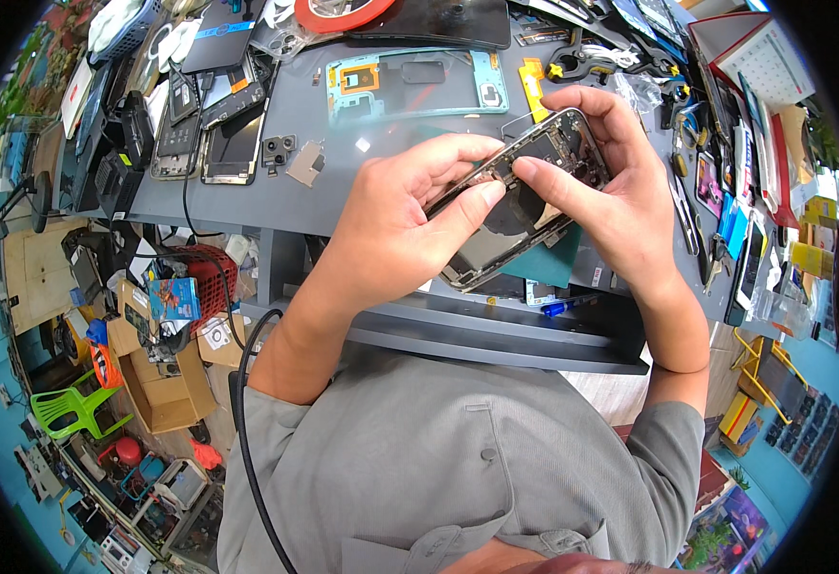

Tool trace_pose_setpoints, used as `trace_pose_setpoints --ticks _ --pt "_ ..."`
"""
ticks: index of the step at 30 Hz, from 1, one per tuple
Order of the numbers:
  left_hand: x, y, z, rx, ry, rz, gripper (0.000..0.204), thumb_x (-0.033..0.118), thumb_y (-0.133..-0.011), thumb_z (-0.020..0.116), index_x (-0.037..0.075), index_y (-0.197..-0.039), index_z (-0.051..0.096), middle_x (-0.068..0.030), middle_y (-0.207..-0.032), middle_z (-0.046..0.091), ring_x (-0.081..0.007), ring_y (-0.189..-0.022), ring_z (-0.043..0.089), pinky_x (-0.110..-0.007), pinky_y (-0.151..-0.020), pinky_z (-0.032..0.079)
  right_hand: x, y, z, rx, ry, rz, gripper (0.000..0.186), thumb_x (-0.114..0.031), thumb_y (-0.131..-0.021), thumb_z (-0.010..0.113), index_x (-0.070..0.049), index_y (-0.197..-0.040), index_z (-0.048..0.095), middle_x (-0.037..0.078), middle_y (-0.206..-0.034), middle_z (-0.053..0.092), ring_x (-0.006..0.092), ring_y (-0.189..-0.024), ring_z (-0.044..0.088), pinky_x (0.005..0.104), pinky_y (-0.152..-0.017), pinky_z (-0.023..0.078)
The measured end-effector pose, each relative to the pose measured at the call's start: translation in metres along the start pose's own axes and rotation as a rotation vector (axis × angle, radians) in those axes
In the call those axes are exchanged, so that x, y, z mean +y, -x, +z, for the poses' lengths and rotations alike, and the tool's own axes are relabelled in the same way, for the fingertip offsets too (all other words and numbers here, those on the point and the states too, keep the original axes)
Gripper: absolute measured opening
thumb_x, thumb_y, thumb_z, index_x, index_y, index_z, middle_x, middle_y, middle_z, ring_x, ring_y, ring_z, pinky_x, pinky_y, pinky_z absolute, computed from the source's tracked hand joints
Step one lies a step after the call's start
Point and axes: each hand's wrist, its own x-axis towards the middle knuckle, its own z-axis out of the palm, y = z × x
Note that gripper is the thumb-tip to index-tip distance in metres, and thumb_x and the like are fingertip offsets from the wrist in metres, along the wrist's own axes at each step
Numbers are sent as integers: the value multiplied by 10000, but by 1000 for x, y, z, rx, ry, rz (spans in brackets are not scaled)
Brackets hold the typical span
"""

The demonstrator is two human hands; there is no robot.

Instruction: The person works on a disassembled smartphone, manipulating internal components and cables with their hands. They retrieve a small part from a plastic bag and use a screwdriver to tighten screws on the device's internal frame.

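An opened smartphone, its inner parts bare, is held tilted above the front of the grey workbench. My left hand grips its left edge, with the thumb lying on the inside parts and the fingers behind. On the other side, my right hand wraps round the upper right edge, its thumb pressing near the middle of the phone. Whether a small part lies under the thumbs is hidden. Beyond the phone lie a light blue phone frame and a yellow flex strip.
On the left of the workbench are a camera module, a metal shield plate and dismantled phones. Pliers and clamps crowd the right. Below the top, an open drawer holds a blue pen. A black cable hangs beside my left arm.
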Motion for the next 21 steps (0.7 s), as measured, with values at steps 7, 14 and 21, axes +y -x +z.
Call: trace_pose_setpoints --ticks 7,14,21 --pt "1 0 -1 3 51 -52 354 12 -1133 701 -84 -1472 664 -176 -1343 801 -169 -1209 756 -318 -1046 619 -2 1 0 -15 -2 30 620 -99 -936 955 2 -1447 617 60 -1222 719 112 -1131 686 283 -1012 556" --pt "3 0 -1 5 30 -52 352 19 -1136 699 -83 -1470 665 -165 -1319 809 -159 -1192 756 -308 -1029 616 -3 2 -1 -28 -21 47 550 -99 -999 886 2 -1470 620 65 -1252 727 114 -1149 690 285 -1025 555" --pt "-4 1 0 9 49 18 358 -10 -1113 711 -93 -1458 662 -179 -1329 797 -157 -1199 751 -315 -1057 608 -3 1 -4 -50 -57 68 487 -79 -1026 845 9 -1460 640 59 -1256 730 98 -1149 683 275 -1028 556"
